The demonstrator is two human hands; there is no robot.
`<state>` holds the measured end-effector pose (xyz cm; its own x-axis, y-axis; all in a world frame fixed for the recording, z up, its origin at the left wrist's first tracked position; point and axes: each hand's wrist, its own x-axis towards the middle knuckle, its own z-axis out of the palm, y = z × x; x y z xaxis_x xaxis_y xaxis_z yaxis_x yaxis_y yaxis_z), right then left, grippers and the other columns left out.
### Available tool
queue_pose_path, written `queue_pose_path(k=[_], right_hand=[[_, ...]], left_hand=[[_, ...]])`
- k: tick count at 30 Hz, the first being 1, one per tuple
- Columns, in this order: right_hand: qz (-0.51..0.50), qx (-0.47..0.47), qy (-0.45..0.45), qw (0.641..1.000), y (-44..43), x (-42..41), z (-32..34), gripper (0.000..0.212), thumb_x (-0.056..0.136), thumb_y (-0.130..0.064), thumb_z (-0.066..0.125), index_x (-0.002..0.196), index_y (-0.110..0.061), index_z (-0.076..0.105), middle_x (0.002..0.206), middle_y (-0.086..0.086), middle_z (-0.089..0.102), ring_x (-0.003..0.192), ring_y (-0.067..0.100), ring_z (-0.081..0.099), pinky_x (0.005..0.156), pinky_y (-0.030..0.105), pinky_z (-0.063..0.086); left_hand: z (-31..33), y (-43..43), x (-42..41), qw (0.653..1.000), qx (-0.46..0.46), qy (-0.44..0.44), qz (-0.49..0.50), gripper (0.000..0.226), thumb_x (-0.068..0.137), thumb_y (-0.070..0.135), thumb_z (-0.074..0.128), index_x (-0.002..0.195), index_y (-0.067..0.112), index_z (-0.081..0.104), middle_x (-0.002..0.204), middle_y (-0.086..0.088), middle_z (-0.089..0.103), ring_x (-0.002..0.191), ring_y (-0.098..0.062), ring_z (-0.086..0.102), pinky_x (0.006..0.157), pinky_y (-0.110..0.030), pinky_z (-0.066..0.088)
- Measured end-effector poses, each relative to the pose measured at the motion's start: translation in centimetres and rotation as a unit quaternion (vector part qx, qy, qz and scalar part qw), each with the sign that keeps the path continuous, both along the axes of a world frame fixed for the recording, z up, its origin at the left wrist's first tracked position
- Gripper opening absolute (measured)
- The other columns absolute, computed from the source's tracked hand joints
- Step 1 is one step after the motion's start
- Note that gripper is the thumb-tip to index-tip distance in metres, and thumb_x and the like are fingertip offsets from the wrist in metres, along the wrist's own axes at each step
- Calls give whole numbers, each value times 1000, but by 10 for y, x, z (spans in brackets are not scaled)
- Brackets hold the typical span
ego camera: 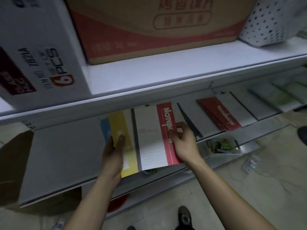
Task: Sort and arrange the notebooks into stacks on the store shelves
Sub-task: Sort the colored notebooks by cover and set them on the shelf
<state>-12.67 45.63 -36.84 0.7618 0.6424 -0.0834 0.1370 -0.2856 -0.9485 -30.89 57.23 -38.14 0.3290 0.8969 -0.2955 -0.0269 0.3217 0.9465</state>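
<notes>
A white notebook with a red band (152, 138) lies over the lower shelf (66, 155), and my right hand (183, 143) pinches its red edge. To its left, a yellow notebook (120, 128) and a blue one (105, 128) are fanned together; my left hand (114, 151) grips them, thumb on the yellow cover. Further right on the same shelf rests a stack of red notebooks (219, 113) beside a white notebook (239, 107). Pale green notebooks (279, 93) sit at the far right.
The upper shelf (157, 77) carries a white carton (41, 52), a brown and red cardboard box (157, 27) and a dotted white bag (265, 24). A black shelf bracket (189, 122) sits right of my right hand. Below, a tray of small items (222, 145) lies near the floor.
</notes>
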Motion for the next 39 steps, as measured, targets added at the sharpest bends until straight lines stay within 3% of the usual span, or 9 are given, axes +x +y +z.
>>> queue_pose_path(k=[4, 10, 13, 20, 23, 27, 30, 33, 39], right_hand=[[-30, 13, 35, 999, -38, 61, 3, 15, 96, -22, 63, 109, -30, 58, 104, 1, 73, 91, 19, 73, 84, 47, 59], [-75, 91, 172, 978, -90, 156, 6, 24, 96, -9, 64, 116, -22, 58, 109, 6, 74, 95, 24, 73, 86, 45, 59], [-82, 127, 254, 955, -106, 188, 5, 24, 93, -2, 64, 114, -14, 62, 106, 5, 76, 103, 28, 71, 94, 46, 54], [-65, 45, 151, 985, -139, 225, 3, 27, 80, -20, 84, 100, -18, 67, 92, -5, 75, 90, 9, 71, 92, 35, 54], [-132, 73, 162, 975, -150, 263, 11, 54, 84, -38, 77, 129, -19, 54, 118, -2, 68, 106, 13, 65, 91, 31, 53], [-26, 33, -166, 985, -155, 337, 35, 65, 89, -43, 71, 145, -30, 41, 139, -4, 51, 120, 12, 53, 92, 30, 48], [216, -80, -344, 910, -139, 368, 51, 59, 94, -39, 64, 148, -23, 44, 145, 3, 54, 128, 20, 53, 103, 33, 45], [274, -158, -414, 853, -129, 382, 53, 28, 97, -38, 61, 119, -22, 67, 112, 3, 72, 99, 25, 66, 80, 35, 53], [67, -118, -136, 981, -147, 404, 10, 16, 94, -32, 66, 86, -18, 69, 83, 1, 70, 76, 22, 66, 57, 26, 42]], left_hand=[[-4, -17, 51, 1000, -8, 12, -15, 62, 106, 39, 52, 161, 26, 27, 158, 10, 38, 147, -16, 36, 120, -37, 28], [-5, -64, 144, 999, 20, 6, -35, 36, 104, 37, 56, 138, 42, 47, 140, 12, 55, 130, -14, 52, 107, -33, 39], [-6, -96, 197, 1000, 7, 9, -25, 62, 101, 48, 55, 157, 27, 36, 153, 10, 46, 137, -18, 49, 113, -40, 41], [0, -149, 283, 999, 30, 9, 4, 70, 101, 35, 63, 160, 15, 31, 147, 8, 44, 132, -8, 43, 108, -28, 35], [1, -158, 294, 999, 46, 6, -10, 66, 102, 29, 61, 160, 18, 30, 146, 10, 45, 130, -5, 40, 105, -24, 32], [8, -149, 293, 996, 48, 28, -73, 56, 98, 32, 62, 150, 24, 45, 133, 14, 56, 128, -7, 56, 97, -19, 41], [9, -144, 294, 988, 61, 56, -130, 30, 103, 26, 57, 130, 36, 47, 109, 25, 58, 86, 21, 63, 70, 1, 45], [10, -146, 302, 988, 72, 73, -116, 24, 106, 24, 52, 129, 29, 51, 105, 23, 60, 82, 15, 65, 61, 2, 45], [6, -122, 289, 994, 52, 81, 47, 68, 104, 39, 55, 161, 15, 27, 159, -4, 40, 142, -25, 44, 105, -34, 39]])
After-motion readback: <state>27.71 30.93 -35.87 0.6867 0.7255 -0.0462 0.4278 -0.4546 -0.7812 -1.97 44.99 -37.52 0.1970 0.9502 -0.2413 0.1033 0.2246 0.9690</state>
